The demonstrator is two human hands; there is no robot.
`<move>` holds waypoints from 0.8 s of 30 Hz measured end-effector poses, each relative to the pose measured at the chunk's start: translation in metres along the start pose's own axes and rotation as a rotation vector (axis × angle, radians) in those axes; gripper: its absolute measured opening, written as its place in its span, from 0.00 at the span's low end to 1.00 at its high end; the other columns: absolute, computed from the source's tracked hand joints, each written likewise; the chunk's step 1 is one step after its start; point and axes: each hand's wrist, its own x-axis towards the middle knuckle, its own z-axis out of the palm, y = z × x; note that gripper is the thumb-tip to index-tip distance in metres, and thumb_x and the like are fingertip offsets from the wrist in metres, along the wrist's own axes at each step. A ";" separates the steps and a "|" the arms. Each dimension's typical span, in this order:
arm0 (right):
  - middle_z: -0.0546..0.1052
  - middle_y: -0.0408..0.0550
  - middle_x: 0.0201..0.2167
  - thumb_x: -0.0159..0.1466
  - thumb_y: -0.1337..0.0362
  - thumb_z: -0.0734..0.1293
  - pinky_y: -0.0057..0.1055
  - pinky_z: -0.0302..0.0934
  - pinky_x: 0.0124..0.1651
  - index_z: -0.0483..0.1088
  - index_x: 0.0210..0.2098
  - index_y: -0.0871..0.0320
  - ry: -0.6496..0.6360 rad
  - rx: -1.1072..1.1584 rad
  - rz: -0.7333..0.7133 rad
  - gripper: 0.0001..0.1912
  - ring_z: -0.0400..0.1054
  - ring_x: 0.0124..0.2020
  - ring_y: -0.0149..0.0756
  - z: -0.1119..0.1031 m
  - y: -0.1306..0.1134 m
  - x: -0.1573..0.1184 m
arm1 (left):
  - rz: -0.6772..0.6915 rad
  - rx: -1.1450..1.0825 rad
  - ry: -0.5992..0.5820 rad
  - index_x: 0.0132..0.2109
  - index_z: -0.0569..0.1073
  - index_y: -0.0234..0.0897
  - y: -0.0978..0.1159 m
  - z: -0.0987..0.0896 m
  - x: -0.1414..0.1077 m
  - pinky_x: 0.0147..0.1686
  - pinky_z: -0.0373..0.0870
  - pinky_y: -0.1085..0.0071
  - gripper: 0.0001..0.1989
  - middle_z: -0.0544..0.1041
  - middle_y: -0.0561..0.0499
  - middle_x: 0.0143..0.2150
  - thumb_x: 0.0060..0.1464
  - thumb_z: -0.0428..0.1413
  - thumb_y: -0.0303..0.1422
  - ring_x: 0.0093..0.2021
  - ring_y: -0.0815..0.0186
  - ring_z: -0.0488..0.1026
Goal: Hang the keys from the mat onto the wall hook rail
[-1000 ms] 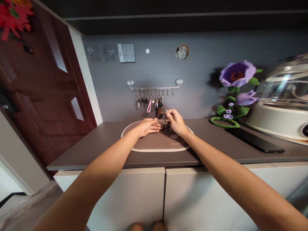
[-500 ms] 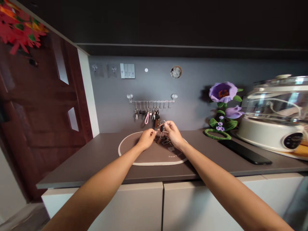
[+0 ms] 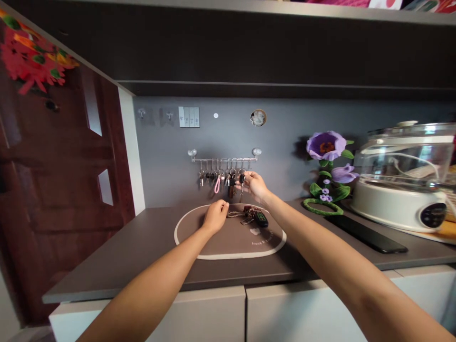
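My right hand (image 3: 255, 185) pinches a bunch of keys (image 3: 242, 179) on a ring, up at the right part of the hook rail (image 3: 225, 160) on the grey wall. Several other key bunches (image 3: 213, 178) hang from the hooks, one with a pink strap (image 3: 217, 184). Whether the ring sits on a hook, I cannot tell. My left hand (image 3: 216, 216) is closed above the brown oval mat (image 3: 213, 247); what its fingers hold, if anything, is hidden. Beside it on the mat lie more keys with a chain and a black key fob (image 3: 261, 219).
A black phone (image 3: 366, 233) lies on the counter (image 3: 107, 251) at the right. Behind it stand a purple fabric flower (image 3: 326, 145) and a white appliance with a clear top (image 3: 395, 199). A dark shelf (image 3: 228, 52) overhangs the counter. A dark red door (image 3: 71, 190) is at the left.
My right hand has lifted the keys from over the mat to the hook rail. My left hand has stayed low and parted from them. The key fob on the mat has come into view.
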 end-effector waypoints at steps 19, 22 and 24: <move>0.69 0.44 0.19 0.57 0.74 0.57 0.25 0.65 0.26 0.61 0.24 0.61 0.175 -0.082 0.020 0.08 0.64 0.19 0.24 0.012 0.009 0.054 | -0.027 -0.029 -0.021 0.26 0.66 0.36 -0.006 0.004 0.002 0.28 0.58 0.74 0.13 0.70 0.53 0.23 0.54 0.43 0.36 0.25 0.69 0.65; 0.69 0.43 0.18 0.57 0.75 0.57 0.24 0.65 0.26 0.62 0.24 0.61 0.189 -0.078 0.036 0.08 0.64 0.19 0.25 0.012 0.013 0.054 | -0.020 -0.021 -0.018 0.26 0.66 0.36 -0.005 0.004 0.002 0.28 0.57 0.74 0.13 0.70 0.53 0.23 0.54 0.43 0.36 0.25 0.69 0.65; 0.69 0.43 0.18 0.56 0.75 0.57 0.24 0.64 0.26 0.62 0.24 0.61 0.179 -0.076 0.044 0.07 0.64 0.19 0.25 0.011 0.016 0.055 | -0.022 -0.020 -0.019 0.26 0.66 0.35 -0.005 0.004 0.002 0.28 0.57 0.74 0.13 0.70 0.53 0.23 0.54 0.44 0.36 0.25 0.70 0.65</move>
